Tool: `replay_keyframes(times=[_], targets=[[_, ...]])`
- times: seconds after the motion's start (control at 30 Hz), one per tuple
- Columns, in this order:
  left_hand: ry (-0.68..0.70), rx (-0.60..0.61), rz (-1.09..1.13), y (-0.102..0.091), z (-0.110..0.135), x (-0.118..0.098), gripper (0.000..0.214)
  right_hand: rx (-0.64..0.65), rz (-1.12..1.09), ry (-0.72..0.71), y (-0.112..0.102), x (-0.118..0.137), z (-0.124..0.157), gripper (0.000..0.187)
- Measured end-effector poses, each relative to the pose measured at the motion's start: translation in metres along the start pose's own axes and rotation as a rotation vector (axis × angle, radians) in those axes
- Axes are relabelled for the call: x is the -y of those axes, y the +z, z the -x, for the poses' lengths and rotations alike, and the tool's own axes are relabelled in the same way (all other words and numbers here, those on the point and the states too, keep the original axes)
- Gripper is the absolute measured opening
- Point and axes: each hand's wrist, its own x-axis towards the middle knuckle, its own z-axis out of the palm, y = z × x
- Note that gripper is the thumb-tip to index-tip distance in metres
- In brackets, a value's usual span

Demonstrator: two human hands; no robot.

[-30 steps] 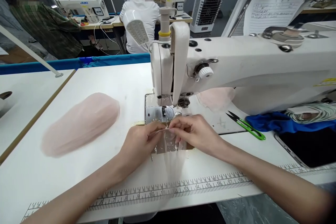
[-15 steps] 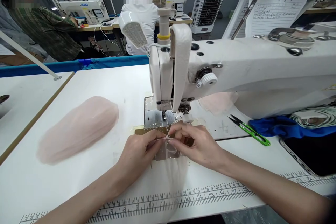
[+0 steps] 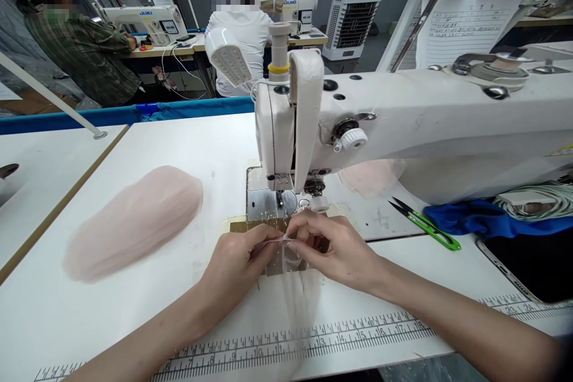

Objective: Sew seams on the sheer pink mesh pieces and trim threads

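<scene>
Just in front of the sewing machine [image 3: 398, 107], both my hands pinch a thin, sheer piece of fabric [image 3: 301, 304] that hangs down toward the table's front edge. My left hand [image 3: 239, 256] grips its edge between thumb and forefinger. Close against it, my right hand [image 3: 333, 248] pinches the same edge with thumb and fingertips. Behind my fingers are the presser foot [image 3: 280, 198] and the metal needle plate [image 3: 262, 203]. Pale pink sheer fabric pieces [image 3: 138, 224] lie in a pile left of my hands.
Green thread snips [image 3: 432, 230] lie to the right, near a blue cloth [image 3: 461, 218] and a phone [image 3: 532, 265]. A printed ruler [image 3: 268, 349] runs along the front edge. More pink fabric [image 3: 371, 176] lies behind the needle area. Two people sit at machines beyond.
My hands stay almost in place, still pinching the sheer fabric. The view has shifted very slightly.
</scene>
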Motion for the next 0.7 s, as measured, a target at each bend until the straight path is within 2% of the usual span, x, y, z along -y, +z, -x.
replay_keyframes(times=[0.2,0.33,0.43,0.53,0.6,0.7], targets=[[0.044,-0.028,-0.008,-0.0015,0.0023,0.0005,0.014,0.034,0.024,-0.032,-0.0013,-0.0017,-0.0001,0.007],[0.129,-0.072,-0.063,-0.0029,0.0021,-0.0005,0.019,0.032,0.027,-0.07,-0.0019,-0.0023,-0.0002,0.008],[0.191,-0.061,-0.133,-0.0037,0.0016,-0.001,0.025,0.018,0.031,-0.11,-0.002,-0.0013,-0.0007,0.009],[0.257,-0.09,-0.16,-0.0031,0.0023,-0.0003,0.024,-0.008,0.065,-0.154,-0.0018,-0.0016,-0.0008,0.01],[0.278,-0.123,-0.154,-0.0018,0.0033,0.0002,0.018,-0.052,0.143,-0.23,-0.0018,-0.0037,0.0001,0.01],[0.246,-0.126,-0.129,0.0008,0.0041,-0.0004,0.018,-0.163,0.423,-0.518,-0.0034,-0.0075,0.0028,0.01]])
